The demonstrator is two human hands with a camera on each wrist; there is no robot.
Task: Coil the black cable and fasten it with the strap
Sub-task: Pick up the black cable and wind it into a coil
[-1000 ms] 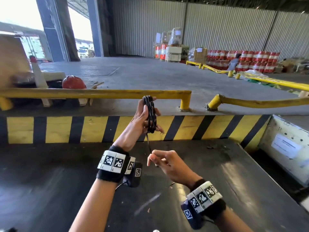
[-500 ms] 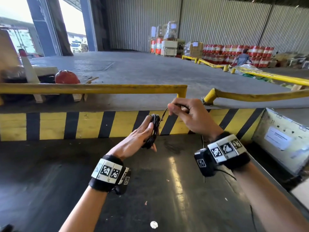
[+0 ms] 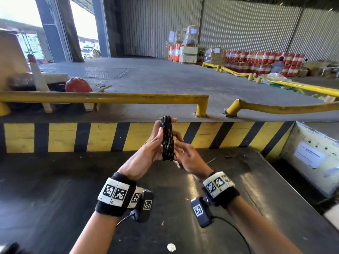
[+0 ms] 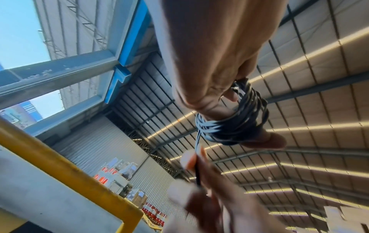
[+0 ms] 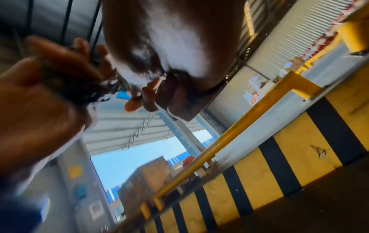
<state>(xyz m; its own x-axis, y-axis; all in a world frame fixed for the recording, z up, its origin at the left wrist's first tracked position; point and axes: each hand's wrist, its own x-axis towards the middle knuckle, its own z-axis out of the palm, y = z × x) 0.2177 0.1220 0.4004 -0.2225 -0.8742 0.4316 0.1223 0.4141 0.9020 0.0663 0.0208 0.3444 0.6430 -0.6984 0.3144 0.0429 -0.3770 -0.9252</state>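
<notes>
Head view first: your left hand [image 3: 152,149] is holding the black cable [image 3: 167,138] as an upright coil wound round its fingers, your thumb lying against the near side of the loops. Your right hand [image 3: 190,160] is sitting just beside the coil's lower end, its fingertips [image 4: 191,159] pinching the single loose strand that is running down out of the winding, as the left wrist view is showing plainly. Both grips are hanging in the air above the dark worktop [image 3: 55,198], toward its far edge, in front of the yellow-and-black striped kerb [image 3: 60,136]. Beyond that, a yellow rail [image 3: 110,97] is crossing the scene, with an orange hard hat [image 3: 78,85] lying behind its left part.
</notes>
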